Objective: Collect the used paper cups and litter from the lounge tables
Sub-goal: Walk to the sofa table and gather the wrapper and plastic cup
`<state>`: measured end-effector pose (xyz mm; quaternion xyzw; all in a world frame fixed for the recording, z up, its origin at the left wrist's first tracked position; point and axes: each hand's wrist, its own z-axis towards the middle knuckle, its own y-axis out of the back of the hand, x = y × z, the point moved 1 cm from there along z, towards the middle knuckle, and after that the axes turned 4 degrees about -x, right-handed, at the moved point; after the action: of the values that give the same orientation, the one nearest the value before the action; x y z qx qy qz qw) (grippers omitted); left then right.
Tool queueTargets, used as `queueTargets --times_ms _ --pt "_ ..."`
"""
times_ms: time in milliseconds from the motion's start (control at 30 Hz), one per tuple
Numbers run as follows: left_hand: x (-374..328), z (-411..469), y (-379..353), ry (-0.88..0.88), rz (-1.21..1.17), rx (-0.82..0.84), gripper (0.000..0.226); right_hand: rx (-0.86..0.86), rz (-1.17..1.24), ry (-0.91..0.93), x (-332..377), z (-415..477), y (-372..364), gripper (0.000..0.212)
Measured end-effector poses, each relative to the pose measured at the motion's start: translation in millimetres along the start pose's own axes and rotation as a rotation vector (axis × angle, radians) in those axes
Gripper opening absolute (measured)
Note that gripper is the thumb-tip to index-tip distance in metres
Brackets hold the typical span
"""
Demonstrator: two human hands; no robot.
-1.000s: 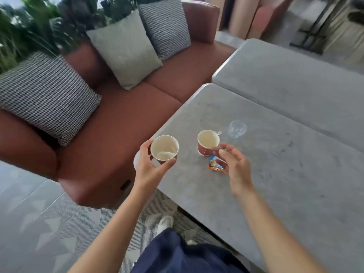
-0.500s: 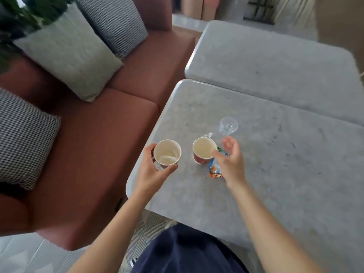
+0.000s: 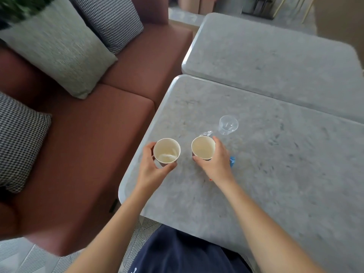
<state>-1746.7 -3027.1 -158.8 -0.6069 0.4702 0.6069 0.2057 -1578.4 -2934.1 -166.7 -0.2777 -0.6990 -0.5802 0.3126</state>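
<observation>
Two paper cups stand out over the near grey table (image 3: 275, 174). My left hand (image 3: 152, 168) grips the left paper cup (image 3: 166, 151), which has a bit of white crumpled paper inside. My right hand (image 3: 215, 163) wraps its fingers and thumb around the right paper cup (image 3: 202, 148), which looks empty. A small orange and blue wrapper (image 3: 232, 161) lies on the table, mostly hidden under my right hand. Beyond it stands a clear plastic cup (image 3: 228, 125), with a scrap of clear plastic (image 3: 205, 133) beside the right cup.
A reddish-brown sofa (image 3: 88, 144) with grey and checked cushions (image 3: 59, 48) runs along the table's left edge. A second grey table (image 3: 275, 54) sits just beyond the near one. Patterned carpet (image 3: 29, 259) shows by my legs.
My right hand moved from above the wrapper to the right paper cup and closed around it. My left hand keeps holding the left cup. The view tilted further down over the table.
</observation>
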Motion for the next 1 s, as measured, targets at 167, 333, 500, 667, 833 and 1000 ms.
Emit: queueTargets --times_ms 167,333,500,667,833,1000 --pt "0.9 6.0 -2.1 0.012 0.001 -0.002 0.068 -0.068 0.124 0.018 12.0 0.4 8.1 0.08" --pt "-7.8 8.0 -2.9 0.007 0.0 0.015 0.067 -0.118 0.322 0.068 61.1 -7.5 42.2 0.067" --pt "-16.9 9.3 -3.8 -0.018 0.024 0.051 0.068 -0.058 0.399 0.116 99.0 -13.8 58.8 0.068" --pt "-30.1 5.0 -6.8 -0.056 0.018 0.063 0.065 0.021 0.344 0.109 105.0 -21.6 48.2 0.07" --pt "-37.7 2.1 -9.2 -0.076 0.002 0.056 0.063 0.035 0.272 0.117 103.1 -25.5 37.0 0.073" --pt "-40.1 -1.7 -9.3 -0.074 -0.047 0.059 0.063 0.038 0.188 0.124 99.1 -28.3 29.2 0.074"
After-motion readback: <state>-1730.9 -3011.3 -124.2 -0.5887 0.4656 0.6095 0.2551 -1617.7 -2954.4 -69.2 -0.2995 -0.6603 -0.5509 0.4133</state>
